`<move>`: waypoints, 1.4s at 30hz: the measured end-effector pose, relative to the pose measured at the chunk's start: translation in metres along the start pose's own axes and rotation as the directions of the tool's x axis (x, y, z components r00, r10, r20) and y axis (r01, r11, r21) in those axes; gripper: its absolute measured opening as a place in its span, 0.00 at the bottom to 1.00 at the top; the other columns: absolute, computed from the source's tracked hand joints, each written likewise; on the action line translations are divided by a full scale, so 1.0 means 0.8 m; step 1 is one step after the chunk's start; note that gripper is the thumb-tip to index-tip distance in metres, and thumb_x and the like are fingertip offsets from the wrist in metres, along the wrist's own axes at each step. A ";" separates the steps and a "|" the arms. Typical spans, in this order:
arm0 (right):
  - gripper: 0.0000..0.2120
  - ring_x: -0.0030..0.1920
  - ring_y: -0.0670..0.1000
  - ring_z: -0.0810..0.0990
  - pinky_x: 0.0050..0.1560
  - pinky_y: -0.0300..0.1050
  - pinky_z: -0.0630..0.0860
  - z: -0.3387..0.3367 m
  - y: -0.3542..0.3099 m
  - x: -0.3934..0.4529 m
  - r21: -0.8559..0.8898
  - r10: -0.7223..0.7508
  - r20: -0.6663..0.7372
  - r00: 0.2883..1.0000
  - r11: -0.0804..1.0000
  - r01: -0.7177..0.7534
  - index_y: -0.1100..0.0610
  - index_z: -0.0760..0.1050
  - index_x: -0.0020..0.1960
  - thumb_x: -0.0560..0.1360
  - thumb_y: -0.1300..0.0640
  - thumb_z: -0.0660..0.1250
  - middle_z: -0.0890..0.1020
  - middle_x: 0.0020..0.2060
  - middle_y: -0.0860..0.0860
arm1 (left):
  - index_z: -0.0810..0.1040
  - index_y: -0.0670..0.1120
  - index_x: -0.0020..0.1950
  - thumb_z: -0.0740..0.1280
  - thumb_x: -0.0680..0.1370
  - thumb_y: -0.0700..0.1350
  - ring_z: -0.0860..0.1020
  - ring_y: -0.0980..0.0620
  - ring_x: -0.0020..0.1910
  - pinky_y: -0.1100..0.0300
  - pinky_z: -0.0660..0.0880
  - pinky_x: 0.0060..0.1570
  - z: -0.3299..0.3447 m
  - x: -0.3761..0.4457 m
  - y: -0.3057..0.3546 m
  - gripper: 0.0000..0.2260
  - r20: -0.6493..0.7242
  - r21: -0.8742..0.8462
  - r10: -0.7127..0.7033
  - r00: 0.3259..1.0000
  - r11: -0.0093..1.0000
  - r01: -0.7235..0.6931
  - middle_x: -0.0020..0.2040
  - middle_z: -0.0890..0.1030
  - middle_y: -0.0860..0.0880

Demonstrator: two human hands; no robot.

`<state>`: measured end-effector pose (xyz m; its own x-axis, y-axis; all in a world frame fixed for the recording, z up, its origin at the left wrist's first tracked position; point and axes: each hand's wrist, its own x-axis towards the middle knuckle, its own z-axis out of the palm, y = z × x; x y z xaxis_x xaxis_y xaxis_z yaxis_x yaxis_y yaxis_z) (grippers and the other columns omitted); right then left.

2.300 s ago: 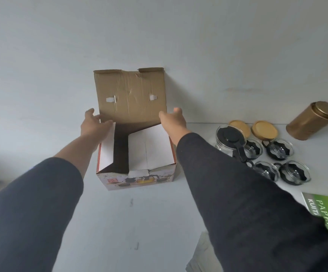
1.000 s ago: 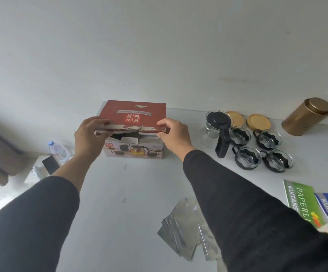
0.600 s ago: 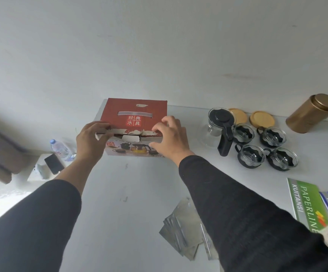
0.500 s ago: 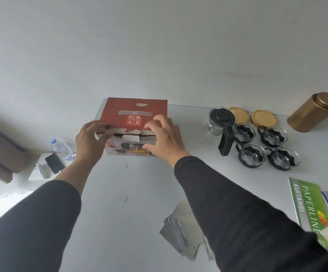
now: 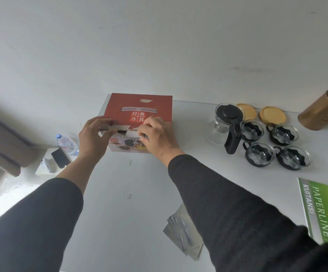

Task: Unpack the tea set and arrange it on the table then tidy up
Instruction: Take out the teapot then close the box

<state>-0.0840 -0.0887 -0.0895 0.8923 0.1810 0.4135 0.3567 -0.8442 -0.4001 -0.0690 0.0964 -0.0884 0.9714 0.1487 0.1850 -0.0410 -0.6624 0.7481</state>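
The red tea-set box [image 5: 139,107] stands at the back of the white table [image 5: 124,193], its lid folded down. My left hand [image 5: 93,139] grips the lid's front left edge. My right hand [image 5: 156,135] pinches the lid's front flap at the box's front wall. To the right stand a glass teapot with a black lid and handle [image 5: 228,125], several glass cups in black holders [image 5: 277,146] and two round wooden coasters [image 5: 273,115].
A gold tin [image 5: 323,109] lies at the far right by the wall. Green and blue receipt books [image 5: 320,211] sit at the right edge. Silver foil sachets [image 5: 182,234] lie near the front. Left of the table, lower down, are a water bottle [image 5: 67,144] and phone [image 5: 59,158].
The box lid, upright 2.3 s ago, has been folded down over the box. My right hand has slid left along the front edge and now pinches the flap.
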 end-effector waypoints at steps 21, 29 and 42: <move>0.22 0.57 0.57 0.72 0.48 0.50 0.65 -0.004 0.010 0.014 -0.145 0.185 0.056 0.981 0.974 -0.176 0.52 0.74 0.60 0.68 0.51 0.74 0.76 0.55 0.54 | 0.80 0.48 0.60 0.71 0.74 0.41 0.73 0.51 0.62 0.63 0.70 0.58 0.007 0.009 0.006 0.15 0.018 -0.015 -0.039 0.999 0.999 0.039 0.64 0.75 0.49; 0.25 0.75 0.61 0.53 0.72 0.54 0.61 -0.009 0.060 0.052 -0.153 0.321 0.185 0.929 0.943 -0.295 0.48 0.65 0.72 0.78 0.59 0.64 0.60 0.74 0.58 | 0.79 0.49 0.62 0.70 0.75 0.44 0.73 0.50 0.64 0.64 0.66 0.64 0.048 0.063 0.026 0.16 0.013 -0.038 -0.095 0.995 0.995 0.095 0.67 0.75 0.50; 0.24 0.75 0.63 0.52 0.70 0.56 0.63 0.015 0.096 0.119 -0.157 0.315 0.155 0.936 0.944 -0.292 0.49 0.66 0.72 0.78 0.64 0.62 0.62 0.73 0.58 | 0.80 0.55 0.60 0.68 0.75 0.49 0.76 0.49 0.59 0.52 0.73 0.63 0.080 0.141 0.029 0.13 -0.021 -0.072 -0.188 0.982 0.980 0.186 0.63 0.78 0.50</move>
<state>0.0321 -0.1304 -0.0908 0.9907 -0.0184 0.1345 0.0330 -0.9285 -0.3698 0.0545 0.0508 -0.0913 0.9568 0.2856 0.0542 0.1237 -0.5689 0.8131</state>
